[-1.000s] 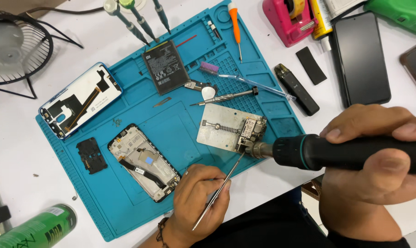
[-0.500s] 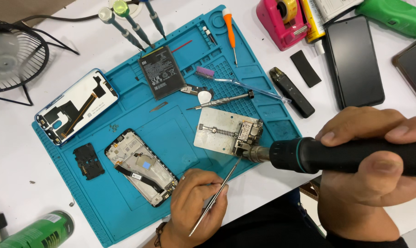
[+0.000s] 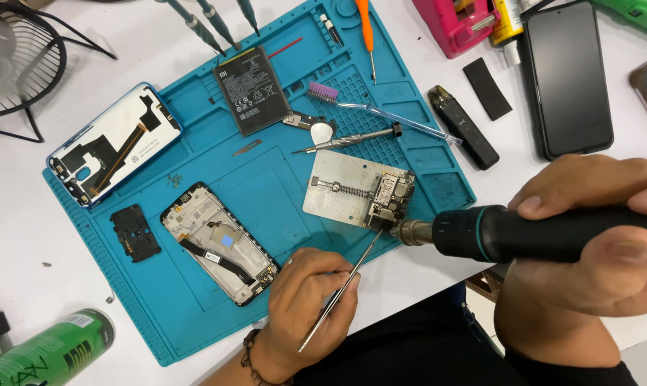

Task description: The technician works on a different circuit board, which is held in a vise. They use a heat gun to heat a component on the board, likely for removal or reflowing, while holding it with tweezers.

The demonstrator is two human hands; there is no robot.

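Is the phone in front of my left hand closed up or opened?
Opened. The phone lies on the blue mat with its insides and a flex cable bare; its back cover and battery lie apart.

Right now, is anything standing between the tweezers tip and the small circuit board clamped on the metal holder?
Nothing visible does. The tweezers in the left hand reach straight to the circuit board; the hot-air tool in the right hand comes from the side.

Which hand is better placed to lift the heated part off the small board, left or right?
Probably the left hand. It holds the tweezers with their tips at the circuit board clamped on the metal holder. The right hand is taken up gripping the hot air tool, whose nozzle points at the same spot.
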